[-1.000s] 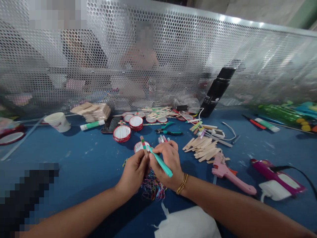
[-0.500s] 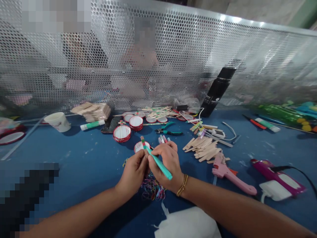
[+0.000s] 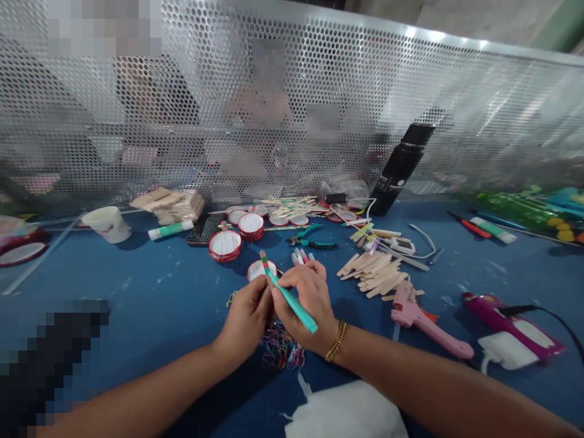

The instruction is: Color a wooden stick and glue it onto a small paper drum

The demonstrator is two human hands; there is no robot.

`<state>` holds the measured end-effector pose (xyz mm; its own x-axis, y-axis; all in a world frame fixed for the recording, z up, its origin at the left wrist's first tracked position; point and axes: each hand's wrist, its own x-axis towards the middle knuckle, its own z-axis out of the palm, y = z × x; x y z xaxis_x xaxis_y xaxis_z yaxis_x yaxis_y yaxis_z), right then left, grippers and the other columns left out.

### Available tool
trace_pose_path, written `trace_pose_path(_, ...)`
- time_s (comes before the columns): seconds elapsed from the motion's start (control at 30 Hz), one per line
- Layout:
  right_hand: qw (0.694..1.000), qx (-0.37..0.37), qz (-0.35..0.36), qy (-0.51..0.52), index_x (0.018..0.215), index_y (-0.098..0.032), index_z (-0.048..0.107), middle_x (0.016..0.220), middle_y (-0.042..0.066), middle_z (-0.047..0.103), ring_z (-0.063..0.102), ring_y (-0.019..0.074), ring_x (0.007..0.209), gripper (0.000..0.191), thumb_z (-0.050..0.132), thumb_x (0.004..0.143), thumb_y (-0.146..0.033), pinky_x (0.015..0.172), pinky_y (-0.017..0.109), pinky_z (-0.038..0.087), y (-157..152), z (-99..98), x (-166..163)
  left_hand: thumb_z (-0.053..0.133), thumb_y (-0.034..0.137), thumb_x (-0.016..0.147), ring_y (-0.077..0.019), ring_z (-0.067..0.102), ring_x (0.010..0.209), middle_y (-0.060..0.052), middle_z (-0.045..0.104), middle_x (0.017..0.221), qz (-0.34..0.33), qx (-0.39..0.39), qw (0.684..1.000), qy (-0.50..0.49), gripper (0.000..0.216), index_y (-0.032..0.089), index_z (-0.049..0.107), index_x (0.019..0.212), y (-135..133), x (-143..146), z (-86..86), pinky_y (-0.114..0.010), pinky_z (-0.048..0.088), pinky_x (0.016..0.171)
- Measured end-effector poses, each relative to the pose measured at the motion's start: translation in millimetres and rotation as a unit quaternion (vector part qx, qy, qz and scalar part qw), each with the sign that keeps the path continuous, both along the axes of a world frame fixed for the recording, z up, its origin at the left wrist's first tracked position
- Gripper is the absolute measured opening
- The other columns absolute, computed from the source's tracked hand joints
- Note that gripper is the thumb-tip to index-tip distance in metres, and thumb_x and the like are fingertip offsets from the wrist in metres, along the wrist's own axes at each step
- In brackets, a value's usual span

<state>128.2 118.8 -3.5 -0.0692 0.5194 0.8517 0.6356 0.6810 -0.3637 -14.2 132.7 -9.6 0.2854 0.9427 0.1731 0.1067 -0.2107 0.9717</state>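
Left hand [image 3: 249,316] pinching striped stick [image 3: 263,263] by lower end, upright, banded face turned toward wearer, steadied for marking. Right hand [image 3: 306,297] closed around teal marker [image 3: 292,302] in pen grip, tip angled up-left against stick; exact contact probably there, fingers hide it. Both hands close together, low over table [image 3: 137,286], above tangle of rubber bands [image 3: 280,350]. Lid [image 3: 256,271] just behind stick. Stick pile [image 3: 376,274] and glue gun [image 3: 420,316] near right hand, within reach. Screen [image 3: 319,91] behind.
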Motion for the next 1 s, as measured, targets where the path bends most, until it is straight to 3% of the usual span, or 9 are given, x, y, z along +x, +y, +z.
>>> trace_pose_path(0.3,1.000,-0.008,-0.013,0.013,0.093,-0.023,0.055,0.082,0.001,0.067,0.066,0.0192,0.080,0.001,0.056,0.093,-0.024,0.091,0.043,0.040,0.9,-0.6,0.5,0.051,0.046,0.093,-0.0113,0.036,0.052,0.006,0.043,0.059,0.002,-0.002,1.000,0.014,0.032,0.021,0.048,0.073,-0.3,0.2,0.8,-0.024,0.032,0.048)
trace_pose_path(0.53,1.000,0.004,0.009,-0.003,0.094,-0.024,0.055,0.084,0.000,0.068,0.066,0.0181,0.081,0.003,0.058,0.092,-0.024,0.089,0.040,0.041,0.1,-0.6,-0.5,0.052,0.043,0.092,-0.0120,0.037,0.056,0.006,0.040,0.059,0.004,0.018,1.000,0.022,0.033,0.022,0.042,0.069,-0.3,-1.2,0.1,-0.024,0.034,0.053)
trace_pose_path(1.0,1.000,-0.004,-0.011,-0.002,0.092,-0.023,0.055,0.082,0.001,0.067,0.065,0.0181,0.079,0.001,0.056,0.093,-0.023,0.091,0.041,0.041,0.6,-0.6,0.1,0.052,0.046,0.091,-0.0108,0.035,0.052,0.006,0.041,0.059,0.005,-0.008,1.000,0.009,0.033,0.021,0.046,0.071,-0.2,0.6,1.6,-0.022,0.032,0.047)
